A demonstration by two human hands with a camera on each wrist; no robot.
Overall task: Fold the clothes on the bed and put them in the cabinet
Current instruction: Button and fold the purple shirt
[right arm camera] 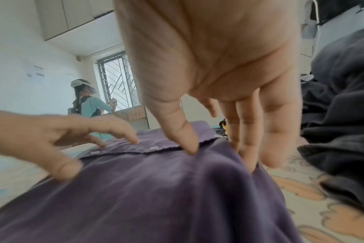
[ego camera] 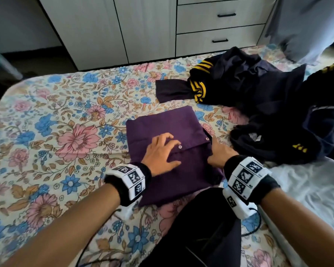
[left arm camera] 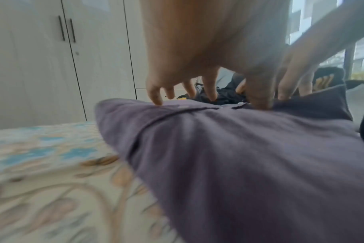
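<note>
Fingers of my left hand (ego camera: 160, 154) lie spread and flat on the folded purple shirt (ego camera: 168, 128); my right hand (ego camera: 219, 153) pinches its right edge, thumb on top. It lies on the floral bed (ego camera: 46, 122), beside dark clothes (ego camera: 258, 97), before the cabinet (ego camera: 143, 26).

A folded purple shirt (ego camera: 162, 124) lies flat on the floral bed (ego camera: 46, 116), dark clothes (ego camera: 258, 97) heaped beside it.

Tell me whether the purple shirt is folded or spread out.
Folded. The purple shirt lies as a compact rectangle on the bed, layers overlapping at the button edge, left hand pressing it flat.
</note>
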